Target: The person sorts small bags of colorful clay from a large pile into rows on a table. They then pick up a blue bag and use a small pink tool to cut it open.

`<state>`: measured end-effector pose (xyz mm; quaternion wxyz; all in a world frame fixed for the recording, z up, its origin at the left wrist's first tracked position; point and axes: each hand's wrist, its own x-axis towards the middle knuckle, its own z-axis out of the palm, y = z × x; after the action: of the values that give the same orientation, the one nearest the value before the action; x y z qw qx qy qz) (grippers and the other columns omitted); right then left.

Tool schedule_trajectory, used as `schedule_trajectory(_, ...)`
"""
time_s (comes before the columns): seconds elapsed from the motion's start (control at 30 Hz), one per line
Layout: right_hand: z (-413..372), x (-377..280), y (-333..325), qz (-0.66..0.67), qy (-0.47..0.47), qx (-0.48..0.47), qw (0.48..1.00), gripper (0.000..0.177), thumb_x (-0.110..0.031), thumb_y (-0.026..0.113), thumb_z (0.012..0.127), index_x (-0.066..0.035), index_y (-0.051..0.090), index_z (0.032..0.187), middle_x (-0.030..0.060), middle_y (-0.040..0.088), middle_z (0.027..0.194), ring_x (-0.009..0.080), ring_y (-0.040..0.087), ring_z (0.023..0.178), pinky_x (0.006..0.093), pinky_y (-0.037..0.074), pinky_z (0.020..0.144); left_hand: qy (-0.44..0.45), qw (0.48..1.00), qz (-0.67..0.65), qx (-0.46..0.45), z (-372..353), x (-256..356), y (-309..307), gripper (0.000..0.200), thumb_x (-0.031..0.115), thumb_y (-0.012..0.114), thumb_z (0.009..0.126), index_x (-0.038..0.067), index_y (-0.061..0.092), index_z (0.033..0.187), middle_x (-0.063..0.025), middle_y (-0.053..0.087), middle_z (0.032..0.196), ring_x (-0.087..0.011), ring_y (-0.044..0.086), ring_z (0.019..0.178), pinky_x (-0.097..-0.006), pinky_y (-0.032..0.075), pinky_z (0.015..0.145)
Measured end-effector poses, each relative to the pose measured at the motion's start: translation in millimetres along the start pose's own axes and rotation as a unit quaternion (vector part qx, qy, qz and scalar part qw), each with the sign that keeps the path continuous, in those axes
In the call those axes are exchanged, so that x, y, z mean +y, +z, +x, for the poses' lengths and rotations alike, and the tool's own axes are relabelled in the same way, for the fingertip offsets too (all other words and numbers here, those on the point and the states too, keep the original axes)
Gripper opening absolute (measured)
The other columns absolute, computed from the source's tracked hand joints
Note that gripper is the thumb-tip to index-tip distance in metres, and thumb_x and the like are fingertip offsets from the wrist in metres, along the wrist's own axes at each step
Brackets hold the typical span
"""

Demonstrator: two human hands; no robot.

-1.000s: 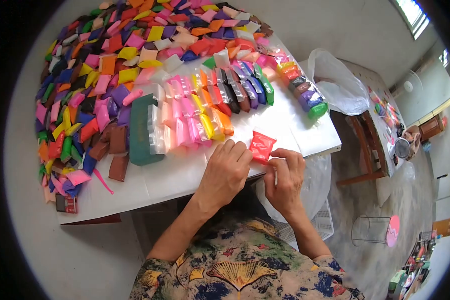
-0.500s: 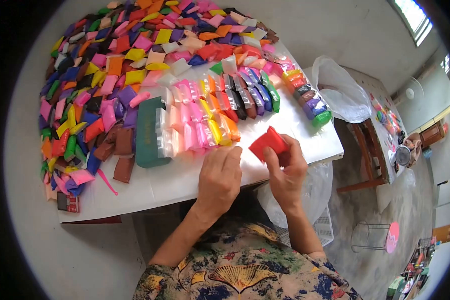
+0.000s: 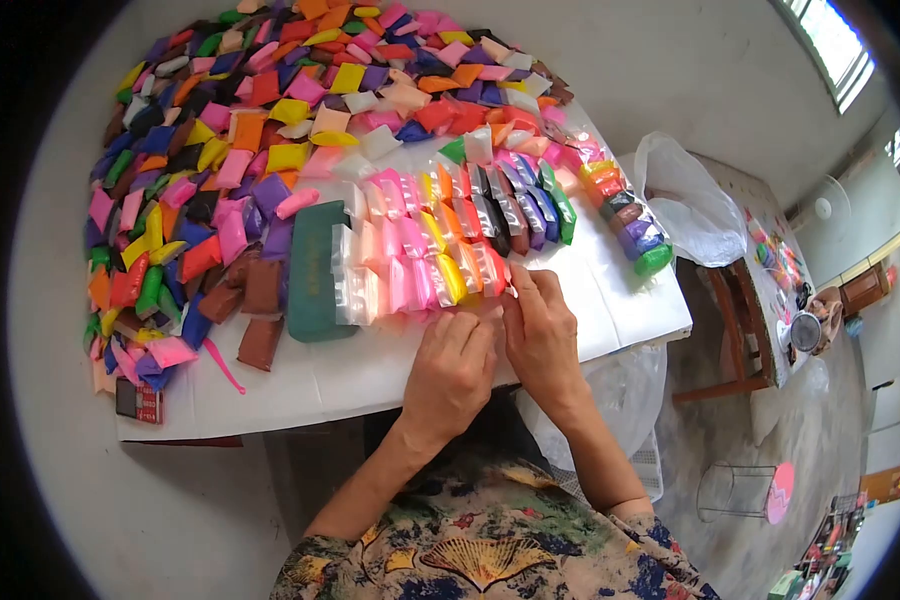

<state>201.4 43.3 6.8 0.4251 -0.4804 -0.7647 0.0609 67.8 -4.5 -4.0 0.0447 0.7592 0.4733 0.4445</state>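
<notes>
Red packet [image 3: 492, 271] — long axis front-to-back

Near the middle of the tabletop's near edge, the left hand [image 3: 453, 365] is curled and the right hand [image 3: 542, 325] has its fingertips at a red packet [image 3: 492, 270] ending the nearest row of coloured packets [image 3: 410, 280]. A green block [image 3: 317, 270] stands at the rows' left end. Loose packets [image 3: 235, 170] heap along the left and far edges; a red-and-black calculator [image 3: 140, 401] lies at the near left corner. Another packet row [image 3: 627, 215] lines the right edge.
</notes>
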Motion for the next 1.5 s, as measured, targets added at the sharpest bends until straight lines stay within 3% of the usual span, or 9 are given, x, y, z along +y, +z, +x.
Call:
schedule_trajectory(0.33,5.2,-0.8,1.5,-0.033,-0.002,-0.012,0.999,0.032,-0.007,0.064,0.091,-0.003,0.061,0.123,0.0173,0.061,0.099,0.0362,0.065,0.079,0.0427,0.053,0.067,-0.009,0.998,-0.06,0.03,-2.3,-0.8,-7.7,0.015,-0.004,0.065,0.081,-0.003,0.061,0.095,-0.0161,0.058,0.094,-0.0361,0.059,0.088,-0.0445,0.049,0.08)
schedule_trajectory(0.43,5.1,1.5,4.5,-0.05,-0.027,0.01,0.998,0.032,-0.006,0.065,0.091,-0.002,0.061,0.122,0.0163,0.062,0.099,0.0314,0.065,0.074,0.0398,0.053,0.064,-0.012,0.999,-0.035,0.029,-4.4,0.3,-16.3,0.014,-0.003,0.065,0.081,-0.002,0.061,0.095,-0.016,0.059,0.093,-0.0357,0.059,0.087,-0.0445,0.049,0.08)
schedule_trajectory(0.63,-1.8,2.6,2.8,0.004,0.029,0.004,1.0,0.026,-0.004,0.069,0.088,0.0,0.062,0.113,0.0143,0.063,0.098,0.0222,0.066,0.068,0.0337,0.053,0.061,-0.025,1.0,-0.01,0.015,2.1,-7.7,-23.1,0.018,0.0,0.065,0.084,-0.003,0.063,0.101,-0.0169,0.061,0.095,-0.0362,0.06,0.089,-0.0448,0.049,0.08)
schedule_trajectory(0.73,2.0,6.3,5.1,0.006,0.027,0.003,1.0,0.02,-0.006,0.069,0.089,0.0,0.062,0.107,0.014,0.064,0.095,0.0224,0.066,0.067,0.0339,0.052,0.06,-0.036,0.999,-0.005,0.01,5.8,-7.0,-19.8,0.02,0.001,0.065,0.086,-0.003,0.063,0.105,-0.0169,0.062,0.096,-0.0364,0.06,0.089,-0.0451,0.049,0.08)
schedule_trajectory(0.83,3.9,9.3,8.2,0.009,0.014,-0.001,1.0,0.021,-0.009,0.068,0.09,-0.002,0.059,0.108,0.0155,0.061,0.094,0.0297,0.064,0.067,0.0405,0.051,0.063,-0.051,0.999,0.007,0.006,7.8,-5.9,-17.7,0.021,0.003,0.064,0.087,-0.004,0.063,0.107,-0.0169,0.062,0.096,-0.036,0.06,0.089,-0.0451,0.049,0.08)
schedule_trajectory(0.97,2.9,5.5,2.9,0.04,0.046,-0.024,0.998,0.022,-0.009,0.068,0.09,-0.001,0.059,0.108,0.0158,0.061,0.094,0.03,0.064,0.068,0.0402,0.052,0.064,-0.045,0.998,0.035,0.007,7.1,-8.2,-15.8,0.016,0.007,0.062,0.087,0.001,0.06,0.102,-0.0143,0.057,0.092,-0.0328,0.058,0.089,-0.0435,0.046,0.08)
schedule_trajectory(1.17,2.2,2.4,-6.0,0.043,0.049,-0.038,0.997,0.022,-0.007,0.069,0.088,-0.001,0.06,0.108,0.0156,0.061,0.095,0.0275,0.065,0.068,0.039,0.052,0.063,-0.038,0.999,0.025,0.003,6.4,-8.7,-20.0,0.023,0.004,0.065,0.085,-0.002,0.064,0.107,-0.0161,0.061,0.095,-0.035,0.059,0.09,-0.0448,0.047,0.08)
schedule_trajectory(1.37,46.8,-6.0,-37.0,0.034,-0.041,-0.028,0.998,0.019,-0.006,0.07,0.087,-0.001,0.06,0.103,0.0126,0.063,0.092,0.0236,0.065,0.066,0.0356,0.051,0.06,0.0,1.0,-0.013,-0.002,-0.8,-12.0,-18.0,0.016,0.004,0.065,0.084,-0.003,0.063,0.098,-0.0161,0.061,0.097,-0.0352,0.058,0.089,-0.044,0.048,0.079)
schedule_trajectory(1.5,138.1,5.4,-13.7,-0.048,-0.168,-0.015,0.984,0.012,-0.014,0.062,0.091,-0.004,0.061,0.097,0.0143,0.064,0.09,0.0323,0.066,0.075,0.0445,0.05,0.064,0.008,1.0,-0.022,-0.02,-0.5,-13.1,-17.8,0.017,0.005,0.066,0.083,-0.003,0.063,0.097,-0.0156,0.061,0.097,-0.034,0.058,0.091,-0.0436,0.048,0.082)
